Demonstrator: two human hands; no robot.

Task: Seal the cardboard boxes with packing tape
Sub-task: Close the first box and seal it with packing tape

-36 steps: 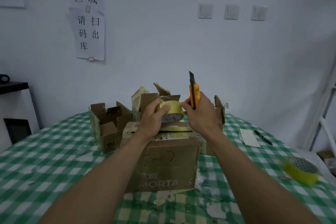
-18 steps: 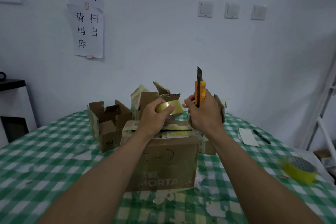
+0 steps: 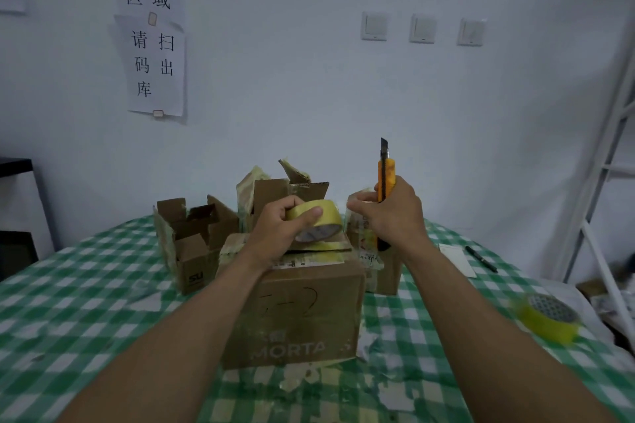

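Right hand (image 3: 391, 216) with utility knife (image 3: 385, 178) has shifted rightward, clear of the tape roll (image 3: 330, 216); roll now tilted further.

The checked table (image 3: 86, 302) carries a closed box (image 3: 295, 312) below the left hand (image 3: 278, 230) and a spare tape roll (image 3: 549, 316) right of the right hand (image 3: 395, 213).

One wide-angle view, worn on the head, faces forward and slightly down. The white wall (image 3: 309, 96) fills the upper half of the frame and the checked table (image 3: 86, 302) the lower. The left hand (image 3: 278, 230) and right hand (image 3: 391, 213) sit near, at centre.
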